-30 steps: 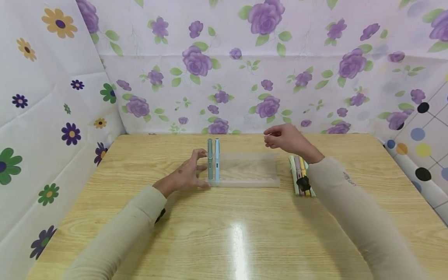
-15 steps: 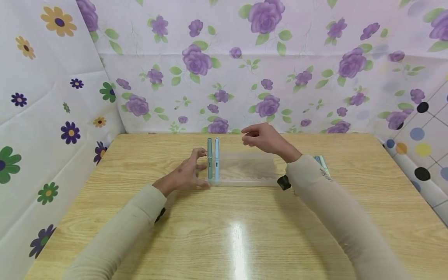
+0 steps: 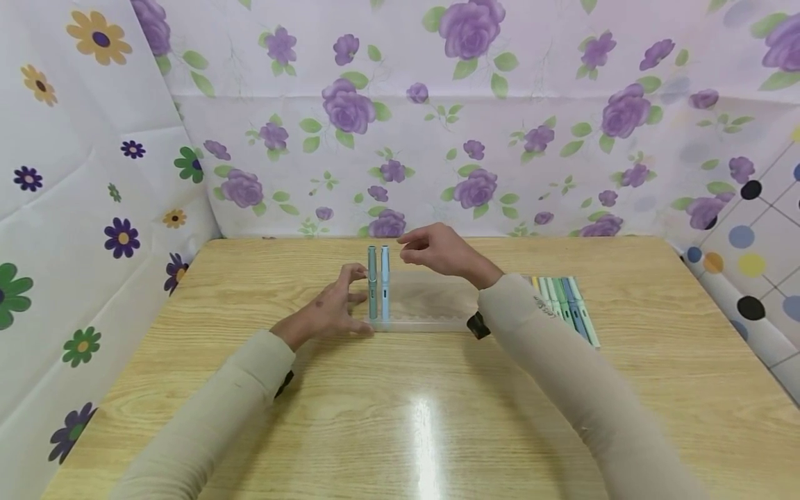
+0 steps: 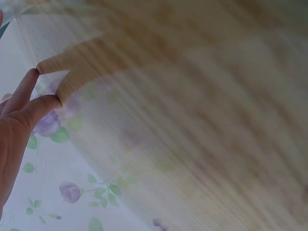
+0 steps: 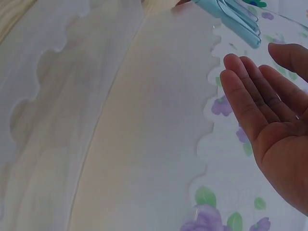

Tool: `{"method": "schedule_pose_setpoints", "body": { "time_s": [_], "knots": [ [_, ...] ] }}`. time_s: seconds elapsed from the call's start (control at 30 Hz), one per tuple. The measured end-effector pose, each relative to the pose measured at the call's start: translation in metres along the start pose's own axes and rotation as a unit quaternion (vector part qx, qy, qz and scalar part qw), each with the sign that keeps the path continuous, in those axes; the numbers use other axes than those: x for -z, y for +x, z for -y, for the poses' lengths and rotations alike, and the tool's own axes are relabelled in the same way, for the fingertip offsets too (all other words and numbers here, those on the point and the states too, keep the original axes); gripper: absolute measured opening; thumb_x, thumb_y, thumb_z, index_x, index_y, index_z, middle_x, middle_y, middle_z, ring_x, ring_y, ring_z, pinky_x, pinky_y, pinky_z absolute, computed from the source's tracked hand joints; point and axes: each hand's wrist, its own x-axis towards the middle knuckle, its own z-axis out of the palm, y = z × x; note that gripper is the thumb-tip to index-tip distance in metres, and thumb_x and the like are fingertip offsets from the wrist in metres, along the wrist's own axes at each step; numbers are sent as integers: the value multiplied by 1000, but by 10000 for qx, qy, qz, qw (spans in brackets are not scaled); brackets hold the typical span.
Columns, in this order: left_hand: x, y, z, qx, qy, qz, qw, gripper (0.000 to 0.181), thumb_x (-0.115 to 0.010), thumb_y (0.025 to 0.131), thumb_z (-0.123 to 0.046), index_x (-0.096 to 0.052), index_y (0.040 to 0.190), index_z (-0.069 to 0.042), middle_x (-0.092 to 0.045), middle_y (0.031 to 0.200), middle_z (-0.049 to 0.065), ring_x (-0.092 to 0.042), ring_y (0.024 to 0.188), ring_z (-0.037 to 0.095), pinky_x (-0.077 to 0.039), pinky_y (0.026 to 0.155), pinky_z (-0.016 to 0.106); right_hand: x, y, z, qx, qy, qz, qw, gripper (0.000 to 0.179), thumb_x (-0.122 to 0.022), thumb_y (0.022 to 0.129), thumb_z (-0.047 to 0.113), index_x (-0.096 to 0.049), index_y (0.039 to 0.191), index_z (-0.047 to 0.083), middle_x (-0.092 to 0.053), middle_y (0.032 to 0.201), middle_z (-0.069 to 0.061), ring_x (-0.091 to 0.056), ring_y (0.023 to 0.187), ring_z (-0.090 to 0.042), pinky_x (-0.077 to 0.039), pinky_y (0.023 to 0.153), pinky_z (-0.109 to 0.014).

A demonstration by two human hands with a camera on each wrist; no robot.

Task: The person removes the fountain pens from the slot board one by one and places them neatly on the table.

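A clear stand (image 3: pixel 425 326) with notched edges is on the table. At its left end a grey-green pen (image 3: pixel 372 298) and a light blue pen (image 3: pixel 385 298) lie side by side, caps pointing away from me. My left hand (image 3: pixel 325 309) has its fingers spread, their tips touching the stand's left end. Just right of the two pen caps is my right hand (image 3: pixel 440 250), above the stand's back edge. In the right wrist view its fingers extend together, the thumb apart, holding nothing. Pen clips (image 5: pixel 236 19) show beyond those fingertips.
A row of pens (image 3: pixel 571 305) in green, blue and yellow lies on the table to the right, partly behind my right sleeve (image 3: pixel 531 319). Flowered sheets (image 3: pixel 400 139) rise along the back and sides of the wooden table (image 3: pixel 350 417).
My right hand has moved left across the back of the stand to the two pens, and more of the pen row on the right shows. My left hand has stayed in place.
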Motion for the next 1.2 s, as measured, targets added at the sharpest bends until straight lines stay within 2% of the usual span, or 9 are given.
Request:
{"method": "schedule_pose_setpoints", "body": {
  "time_s": [0.27,0.47,0.7,0.83,0.97,1.2],
  "knots": [
    [-1,2,2,-149,27,2,9999,100,-87,74,0,-15,141,-15,-22,157,22,-45,134,45,-48,100,53,-9,7,7,142,-124,200,9996,43,-62,101,17,-55,142,5,-70,117,-14,-68,105,-25,-54,90,-42],
    [-1,2,3,-213,40,16,9998,100,-88,74,0,-15,141,-15,-23,157,23,-45,133,46,-46,101,53,-11,7,8,132,-80,285,9995,39,-62,101,16,-59,137,4,-71,116,-14,-68,104,-25,-55,91,-42],
    [0,1,1,-57,135,-16,9999,97,-88,74,-3,-18,140,-18,-23,158,19,-46,134,43,-46,101,53,-16,5,5,142,204,-184,9995,26,-69,97,22,-64,117,5,-74,102,-9,-69,98,-22,-54,85,-40],
    [0,0,0,-103,119,33,9999,98,-87,75,-2,-16,140,-16,-22,158,22,-45,134,44,-46,101,53,-17,4,1,134,330,-438,9984,22,-71,95,21,-64,110,7,-75,96,-7,-70,94,-23,-53,78,-38],
    [0,0,-1,-98,112,16,9999,98,-88,75,-2,-16,141,-15,-21,158,22,-45,134,44,-45,103,53,-9,1,0,130,397,-713,9966,24,-72,95,21,-65,111,5,-75,96,-8,-71,92,-23,-53,77,-39],
    [1,-1,1,-101,211,8,9997,98,-88,76,-6,-17,142,-15,-21,159,20,-45,135,42,-44,103,54,17,-12,-6,63,432,-1055,9935,31,-70,96,20,-65,120,1,-74,103,-13,-71,95,-25,-53,83,-42]
  ]
}}
